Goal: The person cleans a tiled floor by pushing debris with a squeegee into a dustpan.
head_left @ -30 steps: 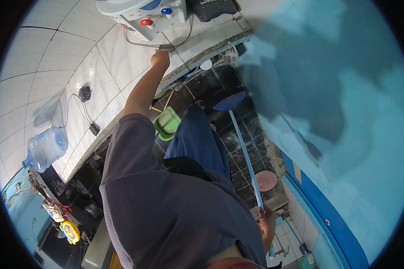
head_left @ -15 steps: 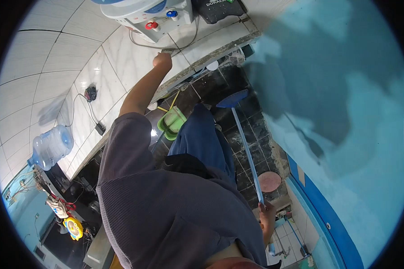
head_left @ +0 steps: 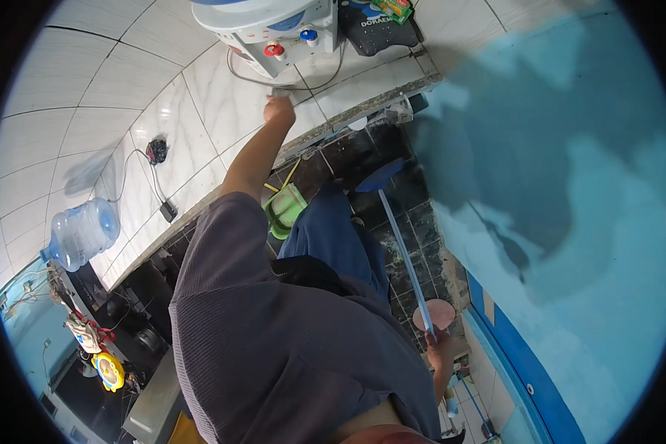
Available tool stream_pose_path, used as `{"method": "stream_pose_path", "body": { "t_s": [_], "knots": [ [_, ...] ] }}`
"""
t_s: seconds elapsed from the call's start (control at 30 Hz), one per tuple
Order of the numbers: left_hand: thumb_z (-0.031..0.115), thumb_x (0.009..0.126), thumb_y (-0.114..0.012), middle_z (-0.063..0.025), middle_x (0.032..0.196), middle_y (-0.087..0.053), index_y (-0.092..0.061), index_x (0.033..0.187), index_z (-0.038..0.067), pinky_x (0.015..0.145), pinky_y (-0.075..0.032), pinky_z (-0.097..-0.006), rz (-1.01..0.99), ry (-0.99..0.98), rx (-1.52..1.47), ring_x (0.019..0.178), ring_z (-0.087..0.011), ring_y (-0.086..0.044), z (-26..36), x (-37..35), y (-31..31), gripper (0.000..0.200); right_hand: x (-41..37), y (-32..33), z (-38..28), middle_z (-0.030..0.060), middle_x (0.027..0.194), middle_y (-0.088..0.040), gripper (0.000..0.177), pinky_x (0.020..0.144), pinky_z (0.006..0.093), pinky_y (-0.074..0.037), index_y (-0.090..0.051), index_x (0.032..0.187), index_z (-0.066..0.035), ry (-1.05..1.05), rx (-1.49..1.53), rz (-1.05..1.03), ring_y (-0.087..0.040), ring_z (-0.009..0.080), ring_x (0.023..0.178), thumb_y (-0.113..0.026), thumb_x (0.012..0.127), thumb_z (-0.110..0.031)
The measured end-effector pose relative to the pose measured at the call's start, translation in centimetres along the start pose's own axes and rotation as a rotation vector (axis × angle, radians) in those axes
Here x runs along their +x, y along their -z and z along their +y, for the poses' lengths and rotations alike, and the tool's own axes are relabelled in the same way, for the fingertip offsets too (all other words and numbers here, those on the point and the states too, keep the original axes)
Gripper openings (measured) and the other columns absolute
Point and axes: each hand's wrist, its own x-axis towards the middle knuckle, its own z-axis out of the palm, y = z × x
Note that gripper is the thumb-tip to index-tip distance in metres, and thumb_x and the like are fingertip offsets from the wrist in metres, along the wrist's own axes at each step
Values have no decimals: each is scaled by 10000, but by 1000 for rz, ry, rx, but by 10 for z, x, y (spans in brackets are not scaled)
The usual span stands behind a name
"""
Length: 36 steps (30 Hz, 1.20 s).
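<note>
My left hand (head_left: pixel 280 111) is at the white tiled counter (head_left: pixel 207 111), just below the water dispenser (head_left: pixel 274 37). Its fingers are closed at a small greyish thing, too small to make out, near the dispenser's cable. At lower right, my right hand (head_left: pixel 438 349) grips the upper end of the light blue handle of a broom (head_left: pixel 405 259). The blue broom head (head_left: pixel 379 175) is over the dark tiled floor (head_left: pixel 414 214), beyond my legs. Left of my legs is a green dustpan (head_left: pixel 285 209), partly hidden by my sleeve.
A black tray-like item (head_left: pixel 377 31) lies beside the dispenser. On the counter's left are a large clear bottle (head_left: pixel 85 233) and a black adapter (head_left: pixel 168 212). A pink round object (head_left: pixel 434 315) is on the floor near my right hand. A light blue wall (head_left: pixel 584 185) bounds the right side.
The view has shifted, so the counter and dispenser appear lower and farther right. My left hand has moved slightly leftward relative to the dispenser. My right hand still grips the broom.
</note>
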Motion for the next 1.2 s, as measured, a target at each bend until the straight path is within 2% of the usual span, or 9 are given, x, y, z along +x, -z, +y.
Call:
{"method": "stream_pose_path", "body": {
  "t_s": [0.13,0.2,0.27,0.4,0.5,0.6,0.73,0.9,1.2],
  "knots": [
    [142,849,-450,-194,1158,-516,-440,1189,-57,657,-522,-367,17,-121,156,950,-261,-590,-9,22,10,394,-4,-1,-18,208,759,-594,258,616,408,-430,-601,1011,-54,-63,-8,-20,-585,355,715,-554,805,-203],
    [165,861,-421,-193,1217,-468,-470,1184,-3,691,-517,-367,-94,94,-267,980,-286,-574,-16,69,-30,368,-6,-2,-19,210,765,-595,255,621,409,-433,-605,1002,-52,-70,-33,-11,-586,358,722,-557,802,-202],
    [169,851,-402,-155,1134,-540,-570,1069,43,814,-477,-379,73,-112,149,1027,-294,-544,-6,34,-2,303,-1,-1,-23,212,771,-597,251,627,411,-436,-608,993,-50,-70,-52,5,-586,361,729,-560,799,-201],
    [184,840,-429,-153,1071,-575,-564,1047,3,715,-514,-361,52,-167,77,968,-301,-573,-17,32,25,306,-8,8,-20,221,746,-590,258,604,425,-434,-620,927,-35,-35,-193,78,-582,369,715,-554,801,-249],
    [169,844,-397,-180,1150,-517,-505,1046,-38,488,-497,-312,-499,-35,-607,785,-310,-627,-36,36,38,308,-38,25,27,210,659,-571,296,544,425,-420,-618,848,-11,-38,-227,144,-574,361,632,-552,799,-296],
    [220,873,-393,-179,1076,-562,-465,961,-53,444,-473,-263,-589,-133,-1290,821,-289,-605,-43,34,25,296,-79,43,46,180,553,-534,340,476,410,-396,-599,743,-1,-62,-241,239,-545,337,518,-556,795,-335],
    [186,878,-392,-208,1106,-528,-416,1047,-98,510,-491,-228,-720,-204,-1329,838,-279,-597,-23,15,31,332,-113,63,77,147,480,-493,378,424,386,-367,-556,650,-20,-163,-287,362,-501,300,429,-567,791,-370],
    [146,740,-615,-214,742,-588,-495,819,-150,442,-520,-323,-411,-34,-1102,499,-250,-583,-33,-9,7,329,-122,90,65,165,470,-485,359,418,403,-355,-541,666,-17,-20,-224,450,-502,326,433,-558,800,-350],
    [175,735,-475,-184,592,-603,-567,664,-98,507,-510,-312,-109,0,-892,490,-241,-621,-157,-123,-20,297,-72,57,5,239,532,-479,377,461,430,-357,-525,675,24,256,-254,326,-503,403,518,-532,827,-321]
  ]
}}
